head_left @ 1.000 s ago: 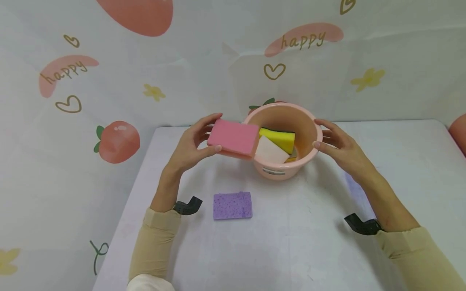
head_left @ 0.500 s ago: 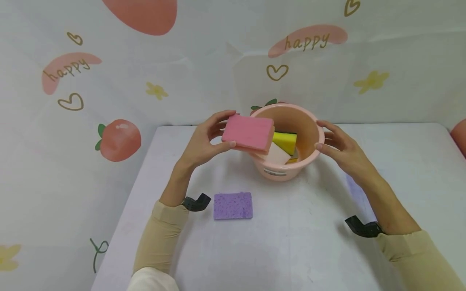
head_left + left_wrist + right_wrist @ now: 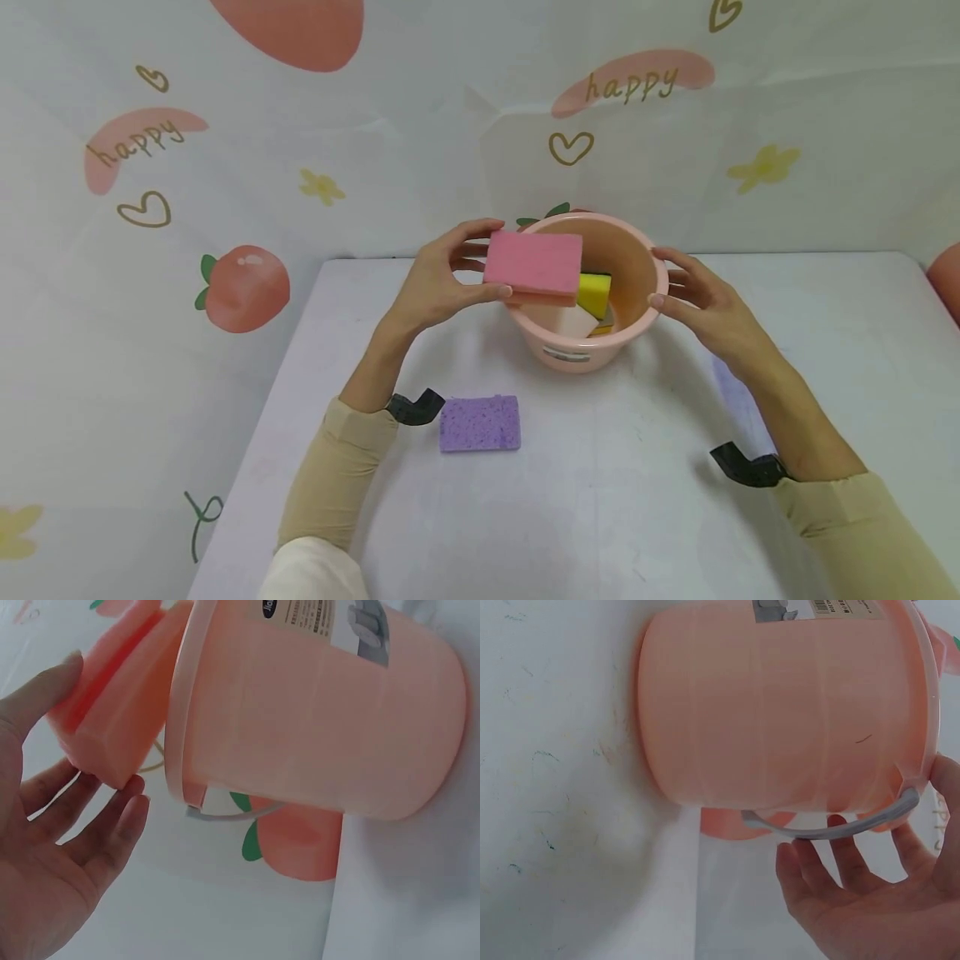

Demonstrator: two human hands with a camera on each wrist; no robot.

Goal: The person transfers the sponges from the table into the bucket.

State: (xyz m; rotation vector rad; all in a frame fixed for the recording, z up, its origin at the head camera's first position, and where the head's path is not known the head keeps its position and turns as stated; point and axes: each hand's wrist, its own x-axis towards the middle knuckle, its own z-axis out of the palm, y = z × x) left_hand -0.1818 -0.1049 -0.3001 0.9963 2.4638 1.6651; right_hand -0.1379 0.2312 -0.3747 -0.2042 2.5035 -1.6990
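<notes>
My left hand [image 3: 438, 279] grips a pink sponge [image 3: 534, 260], its thumb on the near edge and its fingers at the far side. The sponge hovers over the left rim of a pale pink bucket [image 3: 570, 357], and a lighter layer shows along its side in the left wrist view. At the bucket's right rim, my right hand [image 3: 697, 300] holds on with the thumb at the lip. Its fingers lie along the outside, near the grey handle [image 3: 840, 831]. Inside the bucket are a yellow sponge [image 3: 595, 294] and a white one [image 3: 572, 322], both partly covered by the pink sponge.
A purple sponge [image 3: 480, 423] lies flat on the white table [image 3: 585, 508], in front of the bucket and to its left. Behind the table hangs a white printed cloth [image 3: 420, 133].
My left hand has carried the pink sponge rightward, from beside the bucket's left rim to over its opening. The right hand and the bucket stay in place.
</notes>
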